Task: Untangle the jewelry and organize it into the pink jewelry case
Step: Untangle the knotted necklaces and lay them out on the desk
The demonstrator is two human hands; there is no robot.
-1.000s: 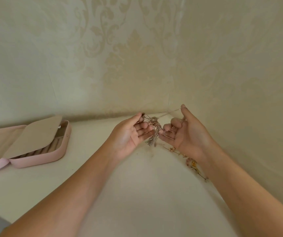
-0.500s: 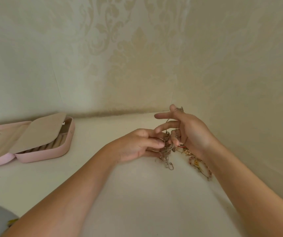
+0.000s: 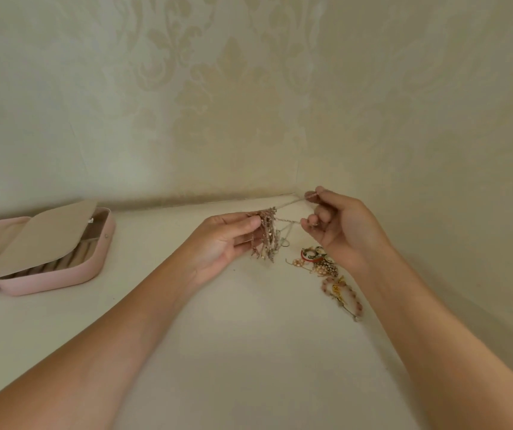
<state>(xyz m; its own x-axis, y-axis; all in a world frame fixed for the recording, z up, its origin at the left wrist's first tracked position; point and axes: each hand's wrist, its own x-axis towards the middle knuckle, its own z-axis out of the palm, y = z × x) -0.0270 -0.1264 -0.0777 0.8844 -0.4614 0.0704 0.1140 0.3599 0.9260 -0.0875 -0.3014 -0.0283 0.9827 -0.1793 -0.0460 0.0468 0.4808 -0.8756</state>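
The jewelry tangle [image 3: 266, 235] hangs from the pinch of the left hand [image 3: 221, 243]. The right hand [image 3: 342, 226] pinches one thin strand [image 3: 292, 202] and holds it taut away from the clump, probably to free it. The pink jewelry case [image 3: 63, 274] lies open, well to the left of both grips.

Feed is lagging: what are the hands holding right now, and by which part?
The tangled necklace: the left hand pinches its beaded cluster, the right hand pinches its thin chain, stretched between them.
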